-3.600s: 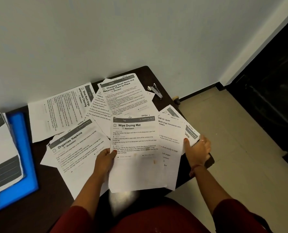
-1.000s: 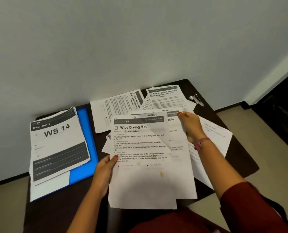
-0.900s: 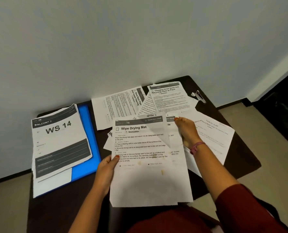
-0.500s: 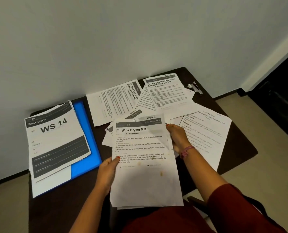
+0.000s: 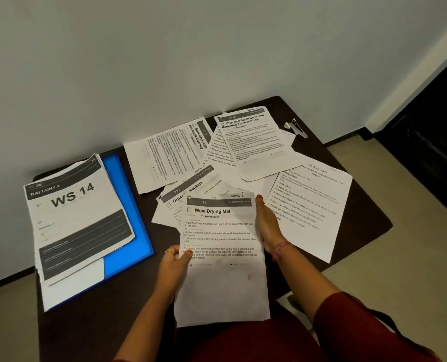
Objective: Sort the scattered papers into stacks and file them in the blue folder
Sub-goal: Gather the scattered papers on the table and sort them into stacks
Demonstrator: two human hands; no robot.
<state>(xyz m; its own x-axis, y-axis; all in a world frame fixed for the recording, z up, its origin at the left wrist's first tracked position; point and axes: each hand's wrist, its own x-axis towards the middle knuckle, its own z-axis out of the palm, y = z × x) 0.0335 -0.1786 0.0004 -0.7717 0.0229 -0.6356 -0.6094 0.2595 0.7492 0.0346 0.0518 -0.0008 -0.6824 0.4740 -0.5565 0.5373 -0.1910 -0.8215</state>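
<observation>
I hold a small stack of sheets topped by the "Wipe Drying Mat" page (image 5: 222, 278) above the table's near edge. My left hand (image 5: 174, 267) pinches its left edge, thumb on top. My right hand (image 5: 268, 226) lies flat along its right edge with straight fingers. Loose sheets are scattered behind: "Organize Napkins" (image 5: 180, 197), "Shoe Rack" (image 5: 164, 158), "Charging Small Items" (image 5: 256, 142) and a "Task ID" sheet (image 5: 311, 205). The blue folder (image 5: 128, 218) lies at the left, with a "WS 14" stack (image 5: 76, 220) on top of it.
The dark table (image 5: 91, 322) stands against a white wall. A stapler (image 5: 296, 128) sits near the far right corner. Beige floor lies to the right, with a dark doorway beyond.
My right hand brought a sheet from the right into the held stack and now rests along its right edge. The "Task ID" sheet lies uncovered on the table.
</observation>
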